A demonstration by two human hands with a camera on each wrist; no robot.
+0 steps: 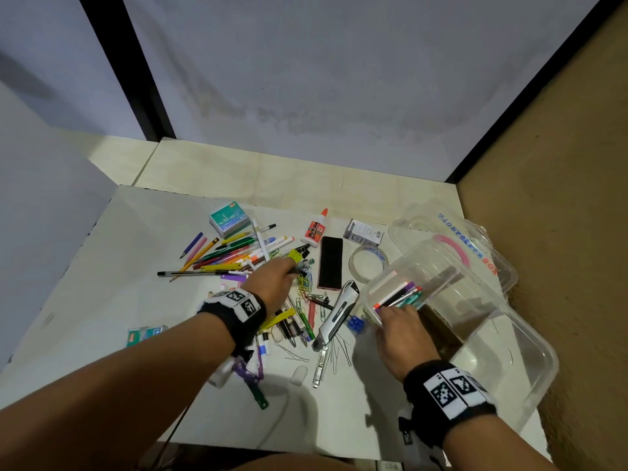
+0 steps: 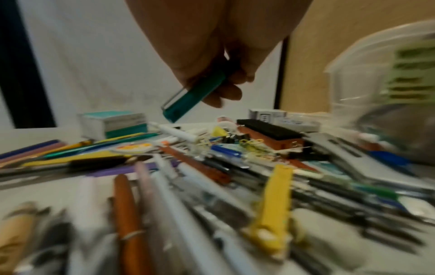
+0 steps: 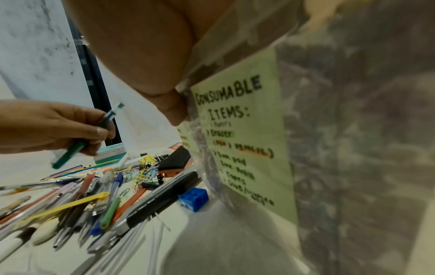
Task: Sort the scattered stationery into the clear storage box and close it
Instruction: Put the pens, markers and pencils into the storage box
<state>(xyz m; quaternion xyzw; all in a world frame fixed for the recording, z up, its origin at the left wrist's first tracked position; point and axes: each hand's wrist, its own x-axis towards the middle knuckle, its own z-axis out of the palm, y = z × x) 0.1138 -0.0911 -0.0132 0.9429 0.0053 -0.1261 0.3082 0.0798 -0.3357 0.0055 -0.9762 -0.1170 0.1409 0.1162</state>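
Pens, pencils, markers and paper clips lie scattered in a pile (image 1: 258, 263) across the white table (image 1: 102, 300). My left hand (image 1: 277, 277) hovers over the pile and grips a teal pen (image 2: 190, 96), also seen as the teal pen (image 3: 70, 154) in the right wrist view. My right hand (image 1: 397, 331) holds the near corner of the clear storage box (image 1: 458, 300), which is tipped toward the pile with several pens (image 1: 401, 295) inside. A green note (image 3: 242, 134) reading "Consumable items" is stuck on the box wall. The lid (image 1: 452, 239) lies behind the box.
Staple boxes (image 1: 229, 217), a glue bottle (image 1: 316, 229), a black eraser block (image 1: 330, 263), a tape roll (image 1: 367, 265), a grey cutter (image 1: 336, 314) and a blue sharpener (image 1: 355, 323) lie around. A brown wall (image 1: 560, 232) borders the right side.
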